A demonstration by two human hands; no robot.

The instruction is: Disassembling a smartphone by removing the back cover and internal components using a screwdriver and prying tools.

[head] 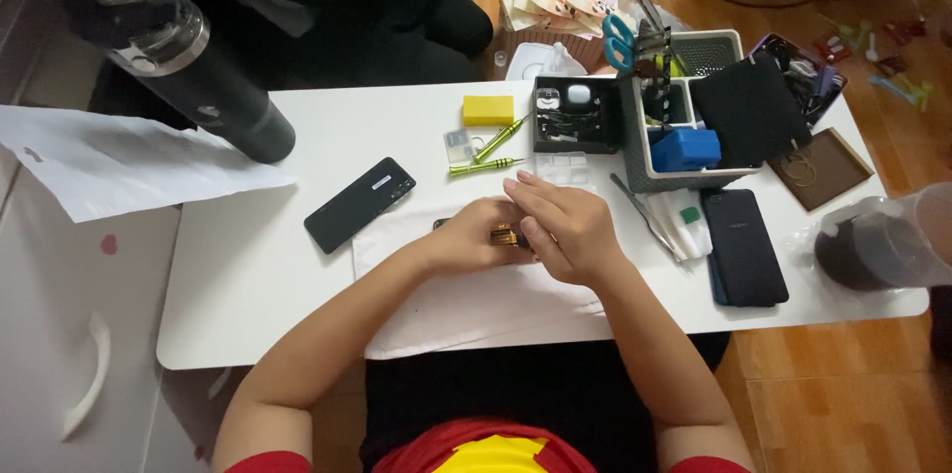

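Both hands meet over a white cloth point(466, 309) at the middle of a small white table point(248, 285). My left hand point(471, 235) is curled around a small dark device with yellow-gold parts point(504, 233), most of it hidden by the fingers. My right hand point(558, 225) lies over the same device from the right, fingers bent down onto it. A black phone back point(359, 203) lies face down to the left of the hands. Two green-handled screwdrivers point(488, 158) lie just beyond the hands.
A dark bottle point(198, 76) and white paper point(119, 166) are at the far left. A yellow block point(488, 109), a black parts tray point(575, 116) and a grey organiser with scissors point(684, 106) stand behind. Two stacked dark phones point(742, 247), tweezers point(645, 215) and a dark jar point(883, 245) lie right.
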